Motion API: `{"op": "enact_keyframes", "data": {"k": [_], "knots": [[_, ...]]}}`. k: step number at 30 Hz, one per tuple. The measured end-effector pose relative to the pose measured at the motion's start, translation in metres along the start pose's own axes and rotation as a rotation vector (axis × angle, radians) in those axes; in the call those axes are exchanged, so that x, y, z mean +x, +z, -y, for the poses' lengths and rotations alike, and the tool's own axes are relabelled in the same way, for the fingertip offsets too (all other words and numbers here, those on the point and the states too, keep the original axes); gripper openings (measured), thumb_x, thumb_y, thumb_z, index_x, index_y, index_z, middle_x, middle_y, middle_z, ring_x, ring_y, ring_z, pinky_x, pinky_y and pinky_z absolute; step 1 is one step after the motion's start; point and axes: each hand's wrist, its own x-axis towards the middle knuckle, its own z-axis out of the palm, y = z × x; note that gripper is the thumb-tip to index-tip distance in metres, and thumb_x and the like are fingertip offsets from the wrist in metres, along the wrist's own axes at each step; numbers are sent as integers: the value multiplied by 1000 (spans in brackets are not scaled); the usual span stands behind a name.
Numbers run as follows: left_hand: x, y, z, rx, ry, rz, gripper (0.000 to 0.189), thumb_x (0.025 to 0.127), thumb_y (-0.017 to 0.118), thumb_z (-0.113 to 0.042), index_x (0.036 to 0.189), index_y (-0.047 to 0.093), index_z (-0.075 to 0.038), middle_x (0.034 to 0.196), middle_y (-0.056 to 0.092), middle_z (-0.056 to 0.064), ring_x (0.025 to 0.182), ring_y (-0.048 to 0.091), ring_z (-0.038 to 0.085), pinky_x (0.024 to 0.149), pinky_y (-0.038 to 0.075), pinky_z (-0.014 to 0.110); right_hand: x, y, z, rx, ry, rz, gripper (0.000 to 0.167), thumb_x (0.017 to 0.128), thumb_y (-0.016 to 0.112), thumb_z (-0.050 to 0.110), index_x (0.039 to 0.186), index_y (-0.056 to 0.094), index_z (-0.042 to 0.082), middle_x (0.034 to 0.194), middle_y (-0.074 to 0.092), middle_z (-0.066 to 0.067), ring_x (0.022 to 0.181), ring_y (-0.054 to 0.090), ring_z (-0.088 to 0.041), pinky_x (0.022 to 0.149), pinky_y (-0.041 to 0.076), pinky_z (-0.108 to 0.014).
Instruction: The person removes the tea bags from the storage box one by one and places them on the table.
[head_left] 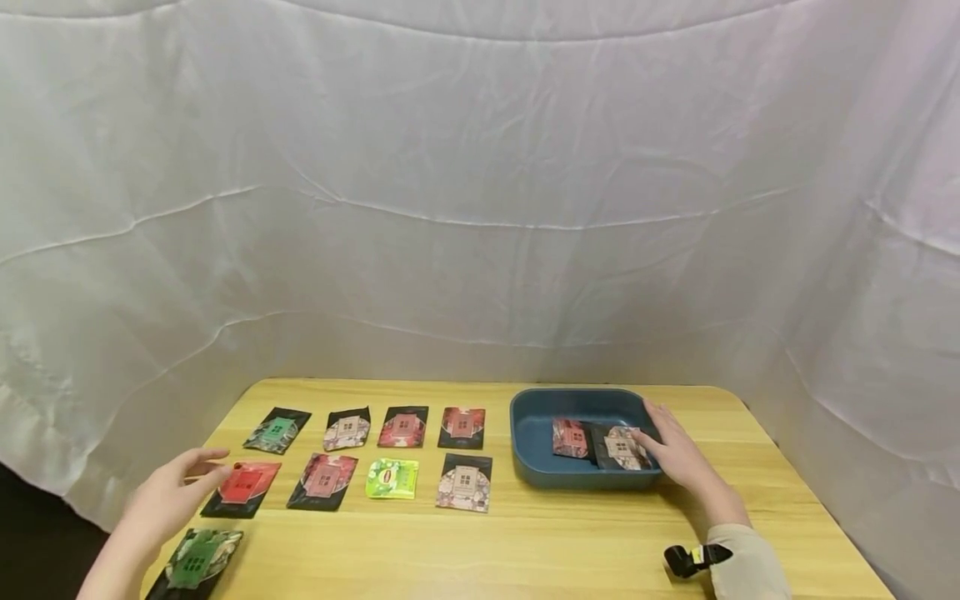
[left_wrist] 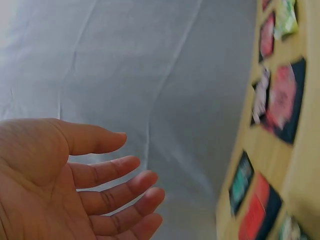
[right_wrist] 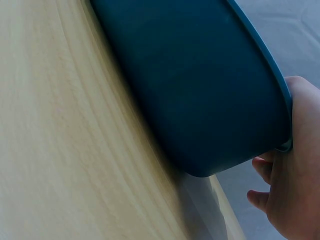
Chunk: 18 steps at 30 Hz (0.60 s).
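Note:
My left hand hovers over the table's left side with nothing in it, thumb and fingers relaxed and apart. In the left wrist view its palm shows bare. Nearest to it are a red-and-black sachet beyond its fingertips and a green-and-black sachet closer to me. My right hand grips the right rim of a blue plastic tub, thumb over the inside and fingers along the outside. Inside the tub lie a red sachet and a beige-and-black sachet, partly overlapping.
Several more flat sachets lie in rows left of the tub, among them a bright green one and a beige-and-black one. A pale curtain hangs around the wooden table. A black device sits at my right cuff.

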Motion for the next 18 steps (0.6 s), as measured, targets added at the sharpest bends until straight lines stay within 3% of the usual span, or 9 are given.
{"op": "enact_keyframes", "data": {"k": [6,13,18], "knots": [[1,12,-35,-14,126,-56,57,100,50,-42,140,46,0,129,58,28,118,55,46,80,54,45,0,1,-1,1,2,3,73,101,49,37,155,16,0,156,14,-34,144,10,-54,111,11,-73],[11,33,-74,-107,275,-93,50,101,50,-37,137,50,-2,129,59,23,117,58,38,89,53,45,0,2,-3,-2,9,8,73,101,48,38,155,15,1,157,13,-34,144,10,-54,110,12,-73],[18,49,-102,-164,319,-85,48,101,51,-38,136,52,-6,132,59,19,117,58,35,89,52,43,1,1,-3,-8,10,9,74,101,48,39,155,15,1,157,13,-34,144,10,-54,111,11,-73]]}}
